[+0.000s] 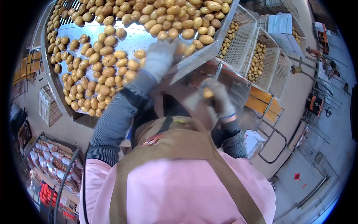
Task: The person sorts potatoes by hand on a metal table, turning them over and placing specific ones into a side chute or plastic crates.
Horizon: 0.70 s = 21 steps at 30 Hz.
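Note:
My left hand (159, 59), in a pale grey work glove, reaches over the metal sorting tray (130, 33). Its blurred fingers are at the lower edge of the heap of potatoes (175, 16), close against several of them. I cannot make out whether they grip one. My right hand (222, 99), gloved too, is off the tray near its lower right side, closed around a single potato (208, 93). More loose potatoes (108, 60) are spread over the tray's left part, left of my left forearm.
Right of the tray stand plastic crates (238, 46) partly filled with potatoes. A white box (281, 30) rests beyond them. A metal frame with an orange panel (264, 102) is by my right side. At lower left is a cart (67, 149) loaded with packed net bags.

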### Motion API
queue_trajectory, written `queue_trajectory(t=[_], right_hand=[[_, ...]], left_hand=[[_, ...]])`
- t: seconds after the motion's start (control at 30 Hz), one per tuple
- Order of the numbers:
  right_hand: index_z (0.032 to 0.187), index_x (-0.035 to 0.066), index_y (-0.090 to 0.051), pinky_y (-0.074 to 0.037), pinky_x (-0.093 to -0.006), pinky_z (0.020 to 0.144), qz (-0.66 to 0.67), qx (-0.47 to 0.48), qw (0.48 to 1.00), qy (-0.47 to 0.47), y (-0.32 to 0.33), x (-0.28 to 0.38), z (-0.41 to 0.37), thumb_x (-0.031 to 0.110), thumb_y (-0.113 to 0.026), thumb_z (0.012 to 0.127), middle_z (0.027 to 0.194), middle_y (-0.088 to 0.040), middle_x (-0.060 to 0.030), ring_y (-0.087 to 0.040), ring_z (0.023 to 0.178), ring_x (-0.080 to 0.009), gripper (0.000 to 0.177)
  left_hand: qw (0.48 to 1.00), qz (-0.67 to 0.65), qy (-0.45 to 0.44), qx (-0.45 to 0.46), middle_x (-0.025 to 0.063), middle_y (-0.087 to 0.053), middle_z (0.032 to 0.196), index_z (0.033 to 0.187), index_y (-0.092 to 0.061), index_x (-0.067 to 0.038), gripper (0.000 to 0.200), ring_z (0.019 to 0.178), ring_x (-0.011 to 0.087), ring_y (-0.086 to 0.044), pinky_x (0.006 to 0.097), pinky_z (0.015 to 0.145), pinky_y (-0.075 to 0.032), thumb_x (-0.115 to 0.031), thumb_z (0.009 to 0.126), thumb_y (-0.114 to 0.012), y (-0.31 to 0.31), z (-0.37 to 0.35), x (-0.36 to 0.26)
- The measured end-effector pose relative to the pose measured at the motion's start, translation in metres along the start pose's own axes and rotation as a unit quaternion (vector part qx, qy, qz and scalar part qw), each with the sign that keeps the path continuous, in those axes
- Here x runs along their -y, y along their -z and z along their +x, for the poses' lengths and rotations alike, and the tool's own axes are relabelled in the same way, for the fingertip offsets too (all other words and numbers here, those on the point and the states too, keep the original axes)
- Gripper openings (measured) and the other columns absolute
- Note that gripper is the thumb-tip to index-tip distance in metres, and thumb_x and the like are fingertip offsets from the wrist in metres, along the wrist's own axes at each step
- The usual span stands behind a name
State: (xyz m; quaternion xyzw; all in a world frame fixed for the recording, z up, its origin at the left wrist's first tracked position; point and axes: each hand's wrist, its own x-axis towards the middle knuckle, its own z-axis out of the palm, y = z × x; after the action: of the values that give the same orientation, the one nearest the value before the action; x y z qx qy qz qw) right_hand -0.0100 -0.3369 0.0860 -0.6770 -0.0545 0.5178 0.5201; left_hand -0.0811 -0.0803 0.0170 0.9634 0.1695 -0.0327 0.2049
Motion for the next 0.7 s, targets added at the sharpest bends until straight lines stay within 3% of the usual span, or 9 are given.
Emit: queue_trajectory(t=[0.13,0.23,0.3,0.37,0.5,0.53,0.57,0.63,0.7], right_hand=[[0.124,0.002,-0.063,-0.052,-0.0349,0.09,-0.139,-0.255,0.956,0.038,0.156,-0.009,0.078,0.045,-0.055,0.099,0.113,-0.069,-0.0129,-0.065,0.106,-0.0229,0.05],[0.144,-0.003,-0.05,-0.045,-0.0371,0.107,-0.56,-0.413,0.689,0.204,0.142,0.055,0.11,0.044,-0.056,0.102,0.138,-0.06,-0.0209,-0.056,0.13,-0.0294,0.063],[0.145,-0.001,-0.049,-0.045,-0.0407,0.108,-0.324,-0.247,0.863,0.299,0.101,0.079,0.148,0.046,-0.057,0.101,0.142,-0.056,-0.0237,-0.057,0.129,-0.034,0.065],[0.147,0.004,-0.049,-0.044,-0.0439,0.109,-0.322,-0.145,0.892,0.282,0.044,0.107,0.18,0.05,-0.058,0.099,0.142,-0.055,-0.0247,-0.057,0.128,-0.0373,0.067],[0.156,0.022,-0.036,-0.034,-0.0565,0.116,-0.658,-0.283,0.595,0.364,-0.065,0.064,0.244,0.05,-0.055,0.098,0.156,-0.042,-0.0159,-0.043,0.14,-0.0429,0.067],[0.157,0.025,-0.033,-0.027,-0.061,0.117,-0.652,-0.232,0.637,0.338,-0.093,0.062,0.234,0.052,-0.052,0.099,0.161,-0.034,-0.0134,-0.034,0.145,-0.0451,0.067],[0.159,0.029,-0.03,-0.02,-0.0655,0.119,-0.644,-0.179,0.676,0.31,-0.117,0.062,0.22,0.054,-0.049,0.1,0.167,-0.027,-0.0108,-0.026,0.15,-0.0473,0.067],[0.154,0.035,-0.039,-0.02,-0.0619,0.12,-0.686,-0.092,0.657,0.299,-0.146,0.051,0.208,0.045,-0.049,0.1,0.166,-0.029,-0.0064,-0.03,0.147,-0.0464,0.056],[0.143,0.035,-0.053,-0.029,-0.0589,0.114,-0.671,-0.096,0.609,0.411,-0.162,0.014,0.211,0.026,-0.055,0.096,0.154,-0.044,-0.0057,-0.04,0.138,-0.0447,0.049]], left_hand=[[0.989,0.103,-0.069,0.085,0.0139,-0.063,0.119,0.126,-0.06,-0.011,0.041,0.104,0.0295,-0.068,0.0395,0.083,-0.058,-0.012,0.085,-0.067,-0.012,0.024,0.013],[0.997,-0.039,-0.033,0.058,0.0187,-0.063,0.114,0.119,-0.058,-0.008,0.035,0.099,0.0364,-0.067,0.0459,0.083,-0.055,-0.016,0.087,-0.068,-0.024,0.012,0.025],[0.979,-0.198,0.012,-0.054,0.0188,-0.064,0.111,0.121,-0.055,-0.006,0.04,0.097,0.0392,-0.067,0.0469,0.083,-0.054,-0.025,0.09,-0.069,-0.037,-0.011,0.037],[0.934,-0.314,0.158,-0.068,0.0215,-0.067,0.109,0.116,-0.059,-0.007,0.028,0.096,0.036,-0.067,0.0456,0.083,-0.053,-0.025,0.095,-0.061,-0.03,-0.028,0.038],[0.854,-0.468,0.155,-0.165,0.0171,-0.064,0.095,0.108,-0.059,-0.005,0.014,0.084,0.0297,-0.063,0.0379,0.076,-0.053,-0.014,0.097,-0.056,-0.034,-0.057,0.084],[0.941,-0.222,0.073,-0.244,0.0109,-0.062,0.091,0.104,-0.06,-0.004,0.013,0.084,0.0224,-0.06,0.0361,0.073,-0.051,-0.016,0.099,-0.056,-0.033,-0.065,0.093],[0.924,-0.273,0.12,-0.241,0.0072,-0.061,0.092,0.102,-0.061,-0.003,0.015,0.088,0.0167,-0.059,0.0332,0.071,-0.05,-0.018,0.099,-0.058,-0.04,-0.073,0.102],[0.758,-0.548,0.299,-0.191,0.0065,-0.062,0.089,0.101,-0.063,-0.003,0.015,0.086,0.0175,-0.06,0.0314,0.072,-0.05,-0.017,0.099,-0.059,-0.03,-0.086,0.1],[0.73,-0.568,0.333,-0.183,0.0024,-0.063,0.093,0.104,-0.065,-0.003,0.016,0.084,0.012,-0.057,0.0265,0.073,-0.048,-0.017,0.101,-0.058,-0.014,-0.088,0.084]])
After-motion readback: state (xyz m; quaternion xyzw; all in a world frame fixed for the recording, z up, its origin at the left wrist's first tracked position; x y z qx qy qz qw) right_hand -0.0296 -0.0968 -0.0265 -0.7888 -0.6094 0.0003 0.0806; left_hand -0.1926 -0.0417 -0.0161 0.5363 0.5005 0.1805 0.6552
